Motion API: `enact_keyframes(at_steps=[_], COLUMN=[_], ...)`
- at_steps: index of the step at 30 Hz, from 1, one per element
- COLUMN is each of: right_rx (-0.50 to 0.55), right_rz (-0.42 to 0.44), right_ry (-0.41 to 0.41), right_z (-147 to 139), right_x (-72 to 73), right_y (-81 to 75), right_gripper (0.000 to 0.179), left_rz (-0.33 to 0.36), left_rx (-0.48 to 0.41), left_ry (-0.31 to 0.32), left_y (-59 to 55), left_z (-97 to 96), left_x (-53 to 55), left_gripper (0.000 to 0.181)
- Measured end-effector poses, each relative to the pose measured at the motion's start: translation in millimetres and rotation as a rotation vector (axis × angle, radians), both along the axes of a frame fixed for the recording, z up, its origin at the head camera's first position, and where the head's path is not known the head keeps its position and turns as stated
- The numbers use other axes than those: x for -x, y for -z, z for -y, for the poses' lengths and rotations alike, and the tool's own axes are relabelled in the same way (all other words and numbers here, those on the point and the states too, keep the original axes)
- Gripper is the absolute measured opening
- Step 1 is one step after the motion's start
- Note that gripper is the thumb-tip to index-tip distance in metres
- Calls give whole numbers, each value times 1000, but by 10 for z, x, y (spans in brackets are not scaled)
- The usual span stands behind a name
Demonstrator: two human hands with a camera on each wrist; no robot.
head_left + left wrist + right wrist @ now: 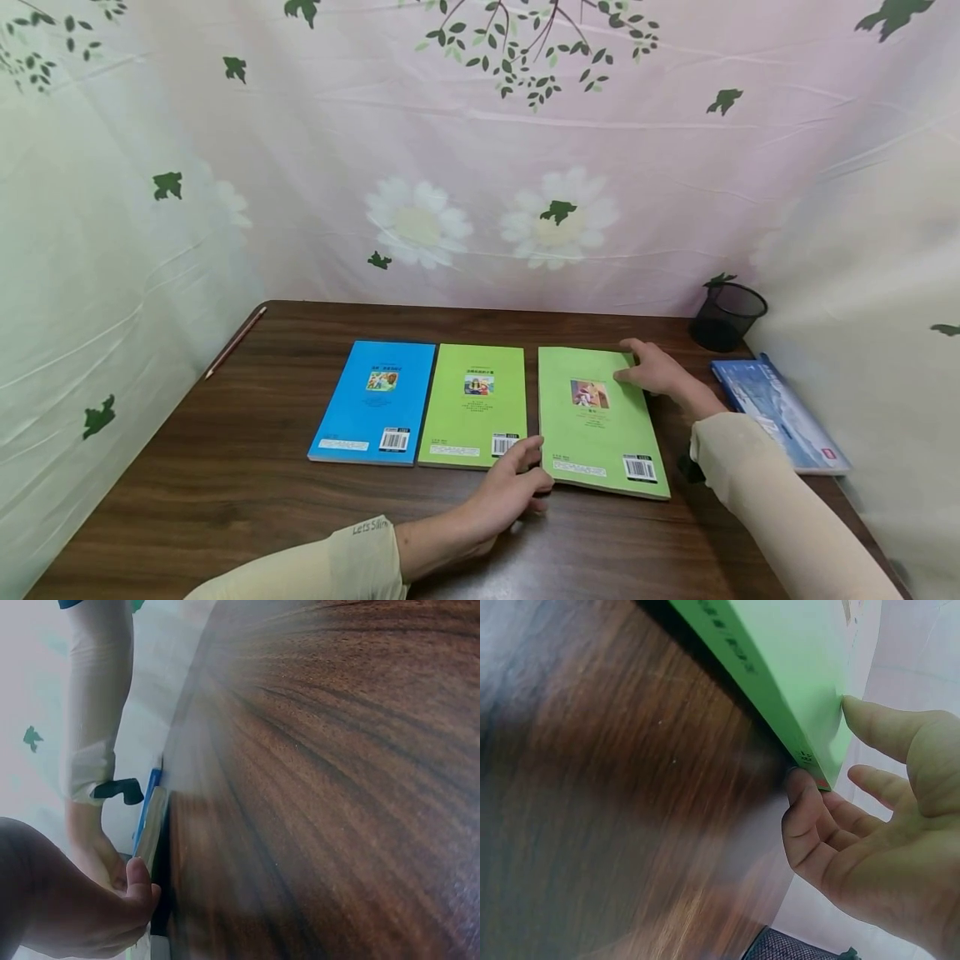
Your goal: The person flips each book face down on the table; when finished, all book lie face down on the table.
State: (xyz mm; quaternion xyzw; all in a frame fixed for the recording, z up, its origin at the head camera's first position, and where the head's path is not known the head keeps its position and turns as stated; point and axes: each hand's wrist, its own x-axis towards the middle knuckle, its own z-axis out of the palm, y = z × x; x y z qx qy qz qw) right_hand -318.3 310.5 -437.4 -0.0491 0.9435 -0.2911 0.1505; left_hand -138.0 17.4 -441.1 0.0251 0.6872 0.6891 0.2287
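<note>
A light green book (600,442) lies back cover up, a barcode near its lower right corner. My right hand (654,369) pinches its top right corner; in the right wrist view the thumb presses the cover while curled fingers (804,817) reach under the edge, where the spine shows lettering. My left hand (504,496) holds the lower left corner of the same book between thumb and fingers, though the exact contact is partly hidden. A yellow-green book (472,417) lies just left of it, its lower right corner close to my left hand. Beside that is a blue book (372,402).
Another blue book (780,417) lies at the right edge of the brown table (247,467), next to my right forearm. Behind it stands a black mesh pen holder (726,317). A pencil (236,343) lies along the left edge. Patterned curtains (465,167) surround the table.
</note>
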Motion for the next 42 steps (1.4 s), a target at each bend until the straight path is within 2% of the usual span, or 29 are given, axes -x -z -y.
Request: enact_keyframes(at_steps=[13, 29, 42], right_rx=[8, -15, -7], right_rz=[-2, 3, -4], right_ry=[4, -23, -42], right_z=[35, 76, 115], right_x=[61, 116, 147], right_y=[20, -19, 17], right_gripper=[74, 74, 74], left_rz=[8, -5, -11], left_rx=[22, 19, 12], left_ry=[-10, -26, -16], left_y=[-44, -38, -31], left_z=[28, 30, 59], left_x=[-14, -16, -5], left_gripper=[69, 70, 69])
